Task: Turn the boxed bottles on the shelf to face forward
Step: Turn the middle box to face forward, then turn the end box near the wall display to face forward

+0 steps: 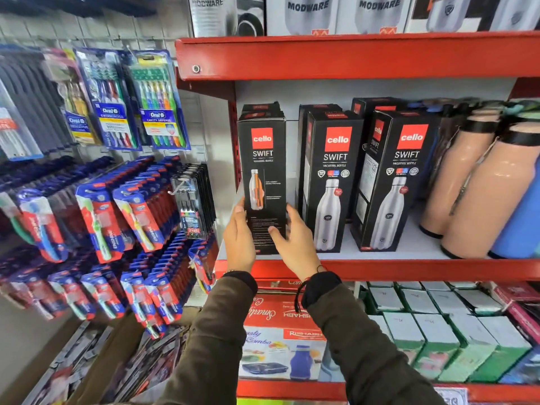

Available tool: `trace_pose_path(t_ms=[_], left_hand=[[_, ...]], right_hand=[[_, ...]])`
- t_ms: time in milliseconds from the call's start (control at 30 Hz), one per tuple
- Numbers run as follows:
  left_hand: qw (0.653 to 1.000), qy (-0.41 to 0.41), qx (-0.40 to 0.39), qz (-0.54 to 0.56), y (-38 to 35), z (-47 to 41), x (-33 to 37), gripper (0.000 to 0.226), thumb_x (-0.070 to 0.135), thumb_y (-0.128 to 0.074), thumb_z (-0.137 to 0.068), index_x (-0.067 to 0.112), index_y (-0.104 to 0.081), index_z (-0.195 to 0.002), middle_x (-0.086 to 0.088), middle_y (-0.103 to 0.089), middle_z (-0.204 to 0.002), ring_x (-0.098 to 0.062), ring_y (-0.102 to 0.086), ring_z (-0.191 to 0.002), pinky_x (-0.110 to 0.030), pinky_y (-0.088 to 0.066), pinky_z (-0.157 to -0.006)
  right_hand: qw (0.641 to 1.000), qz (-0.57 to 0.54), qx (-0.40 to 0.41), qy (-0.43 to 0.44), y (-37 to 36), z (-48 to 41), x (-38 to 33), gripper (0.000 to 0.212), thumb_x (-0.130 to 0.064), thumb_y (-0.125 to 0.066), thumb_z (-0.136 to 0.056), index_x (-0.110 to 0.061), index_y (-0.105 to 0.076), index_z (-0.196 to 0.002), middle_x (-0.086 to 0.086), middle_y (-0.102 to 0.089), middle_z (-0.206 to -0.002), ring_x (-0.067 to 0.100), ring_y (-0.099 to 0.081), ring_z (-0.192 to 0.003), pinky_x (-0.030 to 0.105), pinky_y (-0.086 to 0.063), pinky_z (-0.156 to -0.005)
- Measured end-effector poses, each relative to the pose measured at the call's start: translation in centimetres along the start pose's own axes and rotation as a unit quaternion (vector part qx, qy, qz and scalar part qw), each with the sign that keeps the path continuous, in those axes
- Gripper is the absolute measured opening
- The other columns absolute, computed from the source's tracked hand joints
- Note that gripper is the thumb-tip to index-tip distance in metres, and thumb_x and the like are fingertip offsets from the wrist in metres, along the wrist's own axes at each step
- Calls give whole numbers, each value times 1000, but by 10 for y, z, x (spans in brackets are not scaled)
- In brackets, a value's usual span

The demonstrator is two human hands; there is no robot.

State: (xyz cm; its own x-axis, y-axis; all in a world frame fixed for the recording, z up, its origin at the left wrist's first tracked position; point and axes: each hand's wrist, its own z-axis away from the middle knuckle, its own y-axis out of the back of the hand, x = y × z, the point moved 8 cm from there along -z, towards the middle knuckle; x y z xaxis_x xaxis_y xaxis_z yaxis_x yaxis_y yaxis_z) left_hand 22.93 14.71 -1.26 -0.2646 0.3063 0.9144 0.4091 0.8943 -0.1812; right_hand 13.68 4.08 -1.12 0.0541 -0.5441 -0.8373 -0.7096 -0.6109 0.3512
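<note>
Three black Cello Swift bottle boxes stand at the front of a red shelf (409, 270). The leftmost box (263, 159) shows a face with a cutaway bottle picture and small text. My left hand (239, 238) grips its lower left edge, and my right hand (295, 241) holds its lower right edge, thumb on the front. The middle box (333, 182) and the right box (394, 182) show the plain steel bottle picture, both slightly angled. More black boxes stand behind them.
Loose peach bottles (473, 182) and a blue one (520, 226) stand to the right on the same shelf. Hanging toothbrush packs (131, 100) fill the wall on the left. Boxes fill the shelf below (438, 331) and the one above (309, 13).
</note>
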Motion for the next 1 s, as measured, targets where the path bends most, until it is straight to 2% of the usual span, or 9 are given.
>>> trace_pose_path(t_ms=[267, 367, 500, 567, 700, 733, 833, 900, 1000], left_hand=[[998, 2, 49, 31, 22, 0, 12, 48, 44, -34, -107, 23, -76, -116, 21, -78, -99, -3, -73, -107, -30, -61, -90], [998, -23, 55, 16, 24, 2, 14, 42, 44, -38, -106, 31, -78, -105, 19, -79, -98, -5, -75, -101, -31, -64, -84], [997, -47, 64, 17, 27, -1, 11, 32, 36, -49, -104, 25, -76, -115, 6, -80, -106, -12, -75, -103, -37, -62, -90], [994, -77, 72, -3, 30, -5, 12, 31, 27, -51, -103, 24, -66, -130, 4, -77, -111, -11, -74, -106, -28, -59, -92], [989, -85, 40, -115, 27, -24, 11, 46, 18, -46, -104, 24, -45, -150, 13, -58, -139, 6, -56, -116, -1, -42, -91], [989, -64, 17, -132, 24, -31, 6, 45, 18, -43, -105, 23, -46, -150, 10, -56, -143, 6, -54, -120, -3, -40, -96], [993, 0, -54, -102, 14, -40, -4, 43, 16, -34, -108, 15, -48, -148, -4, -56, -148, -17, -51, -138, -36, -37, -119], [995, 18, -71, -74, 12, -38, -5, 43, 17, -32, -109, 15, -46, -150, -5, -53, -151, -22, -47, -142, -47, -34, -121], [995, 10, -78, -64, 12, -33, -4, 43, 18, -33, -109, 15, -46, -150, -5, -53, -151, -22, -48, -142, -50, -35, -121]], right_hand=[[998, -3, 62, 0, 8, -9, -10, 77, -46, -86, -66, -25, -49, -131, -6, -68, -119, 10, -64, -111, 37, -53, -98], [996, 5, 92, -7, 9, -13, -14, 86, -55, -87, -58, -26, -48, -129, -8, -66, -123, 9, -61, -114, 31, -51, -99], [993, -2, 122, -8, 12, -16, -15, 79, -47, -89, -57, -32, -49, -123, -16, -65, -112, -4, -60, -104, 16, -48, -92], [992, -15, 123, -8, 14, -16, -15, 77, -45, -87, -56, -36, -49, -122, -23, -63, -107, -14, -58, -100, 9, -47, -89], [995, -38, 90, -13, 11, -19, -11, 74, -37, -84, -60, -28, -52, -125, -9, -68, -114, 5, -65, -106, 28, -54, -96], [996, -40, 85, -9, 11, -20, -12, 74, -35, -84, -60, -28, -52, -126, -9, -68, -115, 5, -65, -106, 26, -53, -95], [997, -40, 65, 2, 9, -20, -15, 73, -28, -82, -67, -29, -49, -132, -15, -65, -120, -7, -60, -108, 11, -45, -93], [999, -31, 44, 7, 6, -21, -15, 81, -23, -78, -76, -26, -37, -146, -16, -54, -135, -14, -50, -118, 3, -37, -98], [1000, -8, -2, 6, 1, -22, -14, 88, -21, -69, -88, -20, -14, -157, -1, -34, -158, 9, -34, -144, 30, -30, -120]])
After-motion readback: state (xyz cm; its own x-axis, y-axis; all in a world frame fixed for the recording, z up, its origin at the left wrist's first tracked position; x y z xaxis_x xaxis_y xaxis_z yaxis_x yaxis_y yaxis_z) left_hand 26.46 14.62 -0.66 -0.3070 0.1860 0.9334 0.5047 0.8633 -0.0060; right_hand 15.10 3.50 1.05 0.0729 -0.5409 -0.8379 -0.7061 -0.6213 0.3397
